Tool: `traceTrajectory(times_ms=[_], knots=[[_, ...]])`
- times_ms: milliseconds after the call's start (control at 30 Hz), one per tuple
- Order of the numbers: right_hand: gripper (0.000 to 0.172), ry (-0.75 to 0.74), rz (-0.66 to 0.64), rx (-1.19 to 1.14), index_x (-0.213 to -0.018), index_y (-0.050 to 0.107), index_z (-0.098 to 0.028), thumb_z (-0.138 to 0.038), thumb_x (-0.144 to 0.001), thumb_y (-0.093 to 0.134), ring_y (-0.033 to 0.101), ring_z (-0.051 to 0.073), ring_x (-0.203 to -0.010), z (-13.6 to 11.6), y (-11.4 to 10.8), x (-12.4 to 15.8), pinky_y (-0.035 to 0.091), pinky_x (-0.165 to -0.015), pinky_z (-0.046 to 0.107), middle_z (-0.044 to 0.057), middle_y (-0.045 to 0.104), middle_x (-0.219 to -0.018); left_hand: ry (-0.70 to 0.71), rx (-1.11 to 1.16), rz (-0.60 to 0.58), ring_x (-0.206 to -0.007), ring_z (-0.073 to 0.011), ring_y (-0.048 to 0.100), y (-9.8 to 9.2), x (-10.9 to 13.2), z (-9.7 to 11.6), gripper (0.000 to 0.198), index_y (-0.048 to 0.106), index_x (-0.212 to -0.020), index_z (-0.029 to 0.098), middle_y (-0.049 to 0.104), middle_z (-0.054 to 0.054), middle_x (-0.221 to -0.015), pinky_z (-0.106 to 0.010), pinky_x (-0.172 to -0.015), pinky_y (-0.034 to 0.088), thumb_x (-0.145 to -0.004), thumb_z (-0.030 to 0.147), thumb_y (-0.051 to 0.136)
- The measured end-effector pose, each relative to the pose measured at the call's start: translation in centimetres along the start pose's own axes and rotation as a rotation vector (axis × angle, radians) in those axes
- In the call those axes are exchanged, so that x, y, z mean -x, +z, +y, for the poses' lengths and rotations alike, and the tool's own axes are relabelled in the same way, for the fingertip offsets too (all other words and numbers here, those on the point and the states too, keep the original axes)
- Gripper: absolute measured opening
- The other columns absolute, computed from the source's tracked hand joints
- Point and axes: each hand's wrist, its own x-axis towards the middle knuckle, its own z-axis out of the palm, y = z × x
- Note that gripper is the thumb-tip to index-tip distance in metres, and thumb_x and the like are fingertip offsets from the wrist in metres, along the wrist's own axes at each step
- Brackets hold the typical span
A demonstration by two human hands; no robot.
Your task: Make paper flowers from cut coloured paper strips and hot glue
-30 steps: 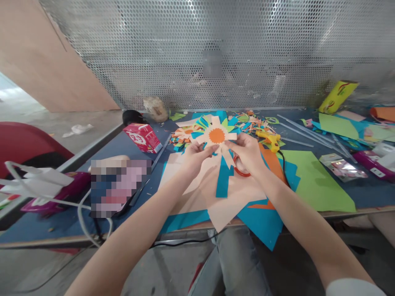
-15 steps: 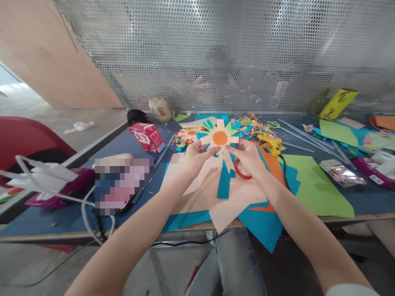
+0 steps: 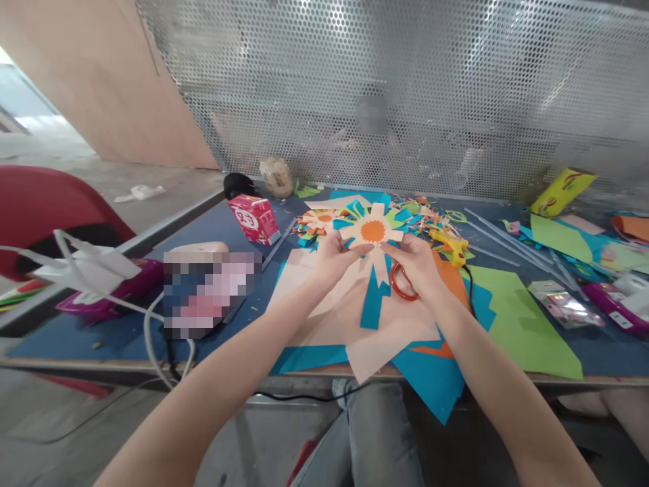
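Note:
Between both hands I hold a paper flower [image 3: 374, 231] with an orange scalloped centre and pale peach, green and blue petals. My left hand [image 3: 335, 258] pinches its lower left side, thumb in front. At the lower right, my right hand [image 3: 413, 260] grips it the same way. Under the flower hang a notched peach tail and a blue paper strip [image 3: 372, 311]. Beneath my right hand lie red-handled scissors [image 3: 404, 292], blades hidden. Peach paper sheets [image 3: 309, 325] spread below, over blue sheets [image 3: 430, 389].
Another paper flower [image 3: 320, 218] lies among paper scraps behind my left hand. Right of my hands are a yellow glue gun [image 3: 451, 247] and green paper [image 3: 527, 325]. A red box [image 3: 253, 220], power strips and cables stand left. Clear glue sticks [image 3: 512, 237] lie right.
The view has shifted slightly, so the scene sits a little further right. Both hands keep their hold on the paper flower, which looks tilted back slightly more.

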Motion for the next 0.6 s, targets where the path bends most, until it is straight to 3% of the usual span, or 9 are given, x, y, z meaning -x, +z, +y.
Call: traceTrajectory(times_ms=[200,333,600], knots=[[0.029,0.01,0.027,0.089,-0.072,0.066,-0.018,-0.035,-0.052,0.077,0.056,0.012,-0.061,0.0,-0.6,-0.2,0.043,-0.059,0.025,-0.001,0.067,-0.069,0.078,-0.057,0.134,-0.071,-0.0142,0.06,-0.1,-0.3,0.0,0.045,0.045,-0.066,0.02,0.052,0.006,-0.061,-0.026,-0.063,0.051,-0.044,0.027,0.084],[0.031,0.022,0.012,0.171,-0.074,0.066,-0.016,-0.036,-0.053,0.077,0.048,0.009,-0.053,0.2,-0.9,-0.4,0.036,-0.05,0.023,-0.002,0.062,-0.063,-0.03,-0.015,0.083,-0.063,-0.0118,0.058,-0.2,-0.2,0.2,0.046,0.042,-0.064,0.019,0.051,0.006,-0.058,-0.024,-0.057,0.048,-0.045,0.026,0.083],[0.036,0.131,-0.028,0.08,-0.078,0.065,-0.016,-0.041,-0.055,0.077,0.049,0.008,-0.053,0.9,-1.4,-0.5,0.036,-0.048,0.021,-0.002,0.061,-0.065,-0.232,0.232,-0.081,-0.064,-0.01,0.059,-0.2,0.0,0.3,0.041,0.059,-0.083,0.017,0.063,0.0,-0.076,-0.024,-0.06,0.047,-0.053,0.035,0.08]])
